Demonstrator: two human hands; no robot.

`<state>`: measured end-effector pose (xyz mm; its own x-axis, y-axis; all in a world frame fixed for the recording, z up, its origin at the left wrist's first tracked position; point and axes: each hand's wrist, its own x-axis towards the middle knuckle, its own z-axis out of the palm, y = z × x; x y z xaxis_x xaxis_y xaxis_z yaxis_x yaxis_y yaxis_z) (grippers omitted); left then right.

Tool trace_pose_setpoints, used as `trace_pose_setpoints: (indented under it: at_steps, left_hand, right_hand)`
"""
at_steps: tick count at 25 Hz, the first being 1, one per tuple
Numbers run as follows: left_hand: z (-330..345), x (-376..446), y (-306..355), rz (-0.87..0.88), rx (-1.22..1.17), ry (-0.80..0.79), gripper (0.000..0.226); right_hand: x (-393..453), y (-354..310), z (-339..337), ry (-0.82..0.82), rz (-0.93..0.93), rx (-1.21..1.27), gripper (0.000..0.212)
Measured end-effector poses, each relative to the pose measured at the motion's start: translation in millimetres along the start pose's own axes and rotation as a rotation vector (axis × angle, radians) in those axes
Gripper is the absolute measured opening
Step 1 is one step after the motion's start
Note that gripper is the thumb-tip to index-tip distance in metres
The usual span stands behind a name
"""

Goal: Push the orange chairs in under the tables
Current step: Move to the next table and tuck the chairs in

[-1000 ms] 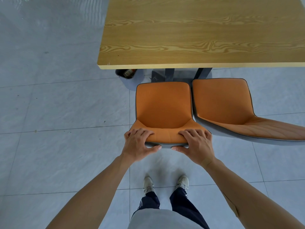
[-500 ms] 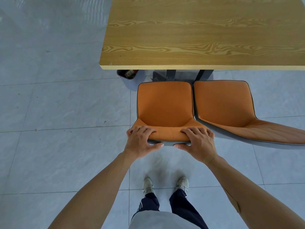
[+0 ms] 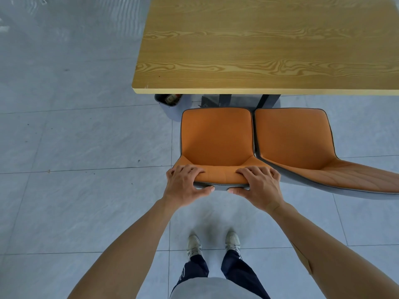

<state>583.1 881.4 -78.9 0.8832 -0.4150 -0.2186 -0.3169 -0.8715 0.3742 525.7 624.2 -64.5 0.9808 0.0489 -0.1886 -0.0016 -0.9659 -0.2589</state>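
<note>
Your left hand (image 3: 185, 186) and right hand (image 3: 258, 186) are both clamped on the top edge of the backrest of the nearer orange chair (image 3: 217, 139), fingers curled over the front and thumbs tucked under the grey rim. The chair stands directly ahead of your hands, its seat reaching away from you toward the wooden counter (image 3: 259, 50). The seat's far edge lies just short of the counter's near edge, so by the look of it none of the seat is under yet. Judge this chair as barely started: the whole push forward is left.

Just beyond your right hand sits a second orange chair (image 3: 302, 147), touching or nearly touching the first and turned at an angle, its backrest swung out past your right hand. It also looks unpushed. Ahead of your left hand, a small bin (image 3: 167, 100) sits partly under the counter.
</note>
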Motion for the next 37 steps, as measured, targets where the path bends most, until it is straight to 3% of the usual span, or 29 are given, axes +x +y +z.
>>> trace_pose_setpoints:
  at_steps: [7,20,27,37]
  left_hand:
    - [0,-13,10,-0.015,0.058,0.080,0.073]
    - [8,-26,10,-0.039,0.049,0.090,0.069]
    - [7,-21,7,-0.122,0.068,0.014,0.077]
    - [1,-12,8,-0.115,0.007,-0.058,0.079]
  right_hand:
    - [-8,-5,-4,-0.021,-0.004,-0.058,0.079]
    - [-22,-15,-7,-0.089,0.047,-0.073,0.078]
    - [-15,-13,-10,-0.155,0.004,-0.056,0.065]
    - [-6,-10,-10,-0.173,0.012,-0.066,0.074]
